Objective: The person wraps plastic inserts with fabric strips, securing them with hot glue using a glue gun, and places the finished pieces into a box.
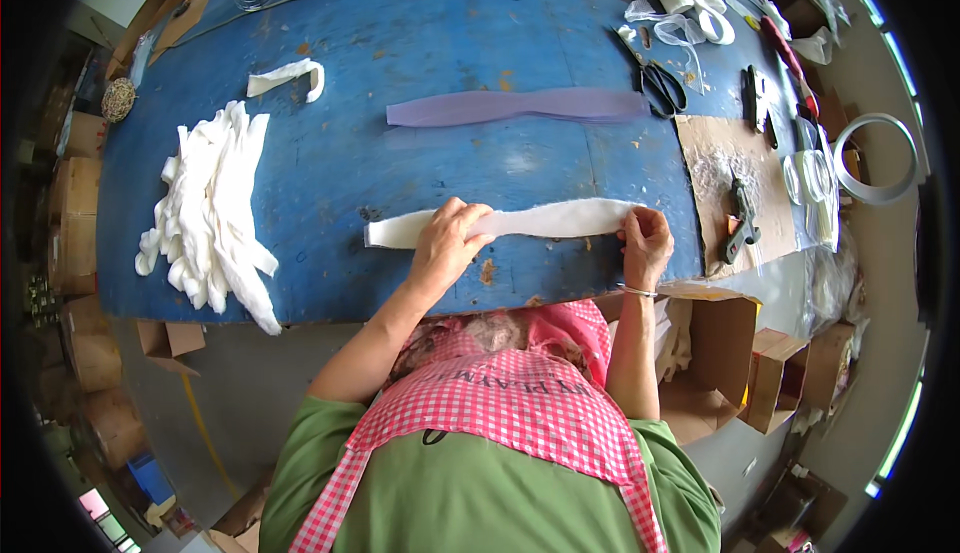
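Surface: blue worktable with worn paint, cardboard boxes around it.
Strip: long white padded strip lies flat near the table's front edge, running left to right.
Left hand: left hand presses on the strip near its left end, fingers curled over the fabric.
Right hand: right hand pinches the strip's right end (thumb and fingers closed on it).
Nearby: purple strip farther back; black scissors beside it; pile of white strips well left; glue gun on cardboard sheet.
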Motion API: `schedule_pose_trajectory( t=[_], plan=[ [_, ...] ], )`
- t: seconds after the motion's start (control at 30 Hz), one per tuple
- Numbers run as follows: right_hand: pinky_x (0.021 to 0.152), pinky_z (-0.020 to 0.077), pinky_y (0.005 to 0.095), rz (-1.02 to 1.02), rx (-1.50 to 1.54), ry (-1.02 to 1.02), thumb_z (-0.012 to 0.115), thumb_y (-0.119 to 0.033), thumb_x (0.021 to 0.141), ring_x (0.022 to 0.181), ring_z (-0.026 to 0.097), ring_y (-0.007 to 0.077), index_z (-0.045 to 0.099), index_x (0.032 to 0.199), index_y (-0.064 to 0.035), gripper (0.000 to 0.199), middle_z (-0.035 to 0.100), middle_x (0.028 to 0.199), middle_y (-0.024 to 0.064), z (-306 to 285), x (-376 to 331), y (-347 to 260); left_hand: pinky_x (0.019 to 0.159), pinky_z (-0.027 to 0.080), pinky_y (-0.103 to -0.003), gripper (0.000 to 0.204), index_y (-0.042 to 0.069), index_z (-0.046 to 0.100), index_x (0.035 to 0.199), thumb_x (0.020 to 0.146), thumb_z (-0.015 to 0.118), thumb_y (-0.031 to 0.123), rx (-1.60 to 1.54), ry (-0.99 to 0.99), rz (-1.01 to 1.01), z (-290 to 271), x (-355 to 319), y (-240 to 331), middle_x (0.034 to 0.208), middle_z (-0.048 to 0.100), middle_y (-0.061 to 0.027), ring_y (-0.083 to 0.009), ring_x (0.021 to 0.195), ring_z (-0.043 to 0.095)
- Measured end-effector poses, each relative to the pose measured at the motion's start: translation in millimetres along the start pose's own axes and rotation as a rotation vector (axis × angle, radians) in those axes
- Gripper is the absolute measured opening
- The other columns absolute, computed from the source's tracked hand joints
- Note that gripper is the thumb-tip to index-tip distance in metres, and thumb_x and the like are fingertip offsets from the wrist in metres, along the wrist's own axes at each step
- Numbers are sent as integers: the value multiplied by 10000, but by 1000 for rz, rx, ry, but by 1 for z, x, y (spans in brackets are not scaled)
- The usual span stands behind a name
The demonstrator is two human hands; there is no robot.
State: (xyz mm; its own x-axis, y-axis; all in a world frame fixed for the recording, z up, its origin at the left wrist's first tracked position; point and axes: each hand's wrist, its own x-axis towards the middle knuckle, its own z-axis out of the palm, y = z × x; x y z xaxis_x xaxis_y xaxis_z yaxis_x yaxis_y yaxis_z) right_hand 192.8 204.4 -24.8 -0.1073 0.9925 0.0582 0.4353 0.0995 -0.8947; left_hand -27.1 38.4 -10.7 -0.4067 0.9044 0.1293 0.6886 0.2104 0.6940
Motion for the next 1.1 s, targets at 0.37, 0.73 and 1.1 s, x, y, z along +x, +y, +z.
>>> schedule_pose_trajectory(
  t=[0.37, 0.73, 1.1],
  plan=[
    [624, 491, 322, -44, -219, 63, 634, -142, 786, 653, 638, 232, 595, 938, -21, 198, 650, 731, 114, -4, 2, 0, 632, 495, -290, 316, 87, 608, 1018, 721, 716, 87, -36, -19, -30, -1, 0, 2, 825, 515, -51, -169, 690, 577],
    [619, 489, 331, -22, -206, 77, 632, -102, 781, 652, 634, 237, 595, 966, -24, 205, 643, 733, 114, -4, 1, 3, 637, 497, -278, 327, 90, 609, 1028, 719, 718, 81, -31, -41, -54, 0, 2, 1, 822, 502, -42, -152, 690, 568],
    [588, 481, 305, 3, -130, 90, 634, -70, 778, 640, 626, 205, 529, 1036, -40, 280, 639, 739, 104, -4, 2, 4, 636, 494, -275, 326, 90, 611, 1027, 719, 719, 80, -61, -36, -66, -1, 1, 2, 816, 500, -40, -147, 691, 565]
  ],
)
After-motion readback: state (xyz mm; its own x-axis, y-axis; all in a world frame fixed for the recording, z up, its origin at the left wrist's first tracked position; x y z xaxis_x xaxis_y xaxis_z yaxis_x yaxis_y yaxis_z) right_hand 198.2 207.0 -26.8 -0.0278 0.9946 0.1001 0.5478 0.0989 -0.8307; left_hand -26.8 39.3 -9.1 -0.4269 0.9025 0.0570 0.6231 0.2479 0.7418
